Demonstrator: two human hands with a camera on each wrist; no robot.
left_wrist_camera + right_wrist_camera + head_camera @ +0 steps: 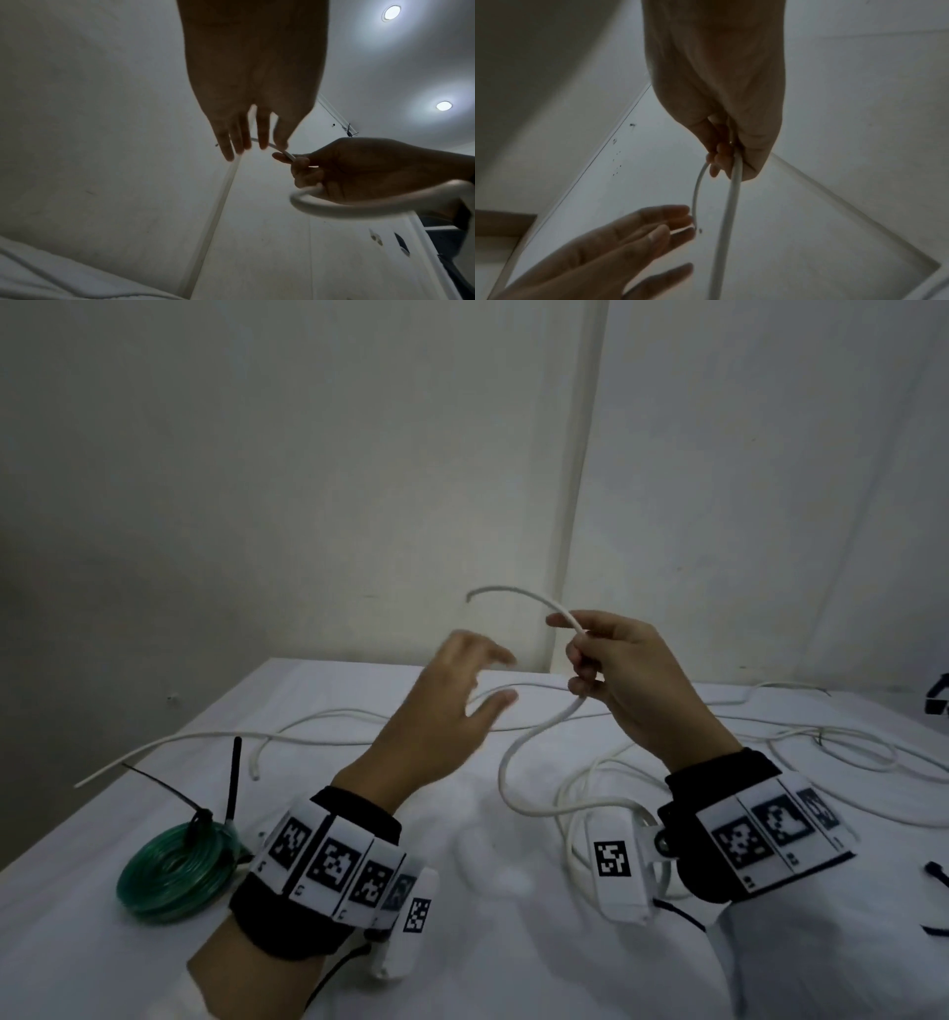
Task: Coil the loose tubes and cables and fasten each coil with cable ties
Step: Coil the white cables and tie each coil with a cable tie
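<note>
The right hand is raised above the table, its fingers curled round a white cable near one end. The short free end arcs up and over to the left from the fist, ending in the air just above the left hand. Below the fist the cable drops in a loose S-bend and runs down to the table, where it joins slack white loops lying beside the right wrist.

The left hand hovers just beside the right, fingers spread and nearly straight, holding nothing; in the right wrist view its fingertips lie close to the cable's tip, and contact cannot be told.

More loose white cables trail across the white-covered table. At the near left lies a green tube coil, wound flat and fastened with black cable ties whose tails stick up.
</note>
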